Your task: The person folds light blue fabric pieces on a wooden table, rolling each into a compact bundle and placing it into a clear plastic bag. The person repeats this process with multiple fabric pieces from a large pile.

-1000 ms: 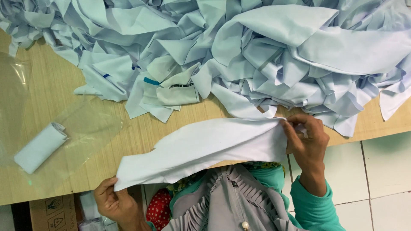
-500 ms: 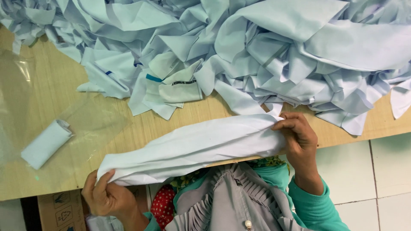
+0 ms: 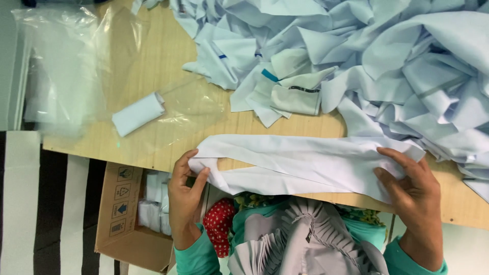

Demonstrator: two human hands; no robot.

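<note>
I see both hands on one long pale-blue fabric strip (image 3: 305,163) lying across the near edge of the wooden counter (image 3: 153,66), lower middle of the frame. Left hand (image 3: 186,196) pinches the strip's left end, thumb on top and fingers under, right at the counter lip; right hand (image 3: 410,196) is clamped on the right end, fingers spread over the cloth. So both grips are closed on the same piece, one per end. My read: holding it by the ends keeps it stretched flat and lengthwise, with the counter edge taking the weight of the middle. The heap of cut fabric pieces (image 3: 367,56) in the same pale blue fills the upper right, close beside the strip's right end and within reach of the right hand. Upper left: clear plastic bags (image 3: 66,61) spread flat on the counter, and a small rolled white bundle (image 3: 138,113) lying on the plastic sheet left of centre. Lower left, under the counter edge: an open cardboard box (image 3: 125,219) holding several similar white rolled bundles; count unclear, partly hidden by the left wrist.
</note>
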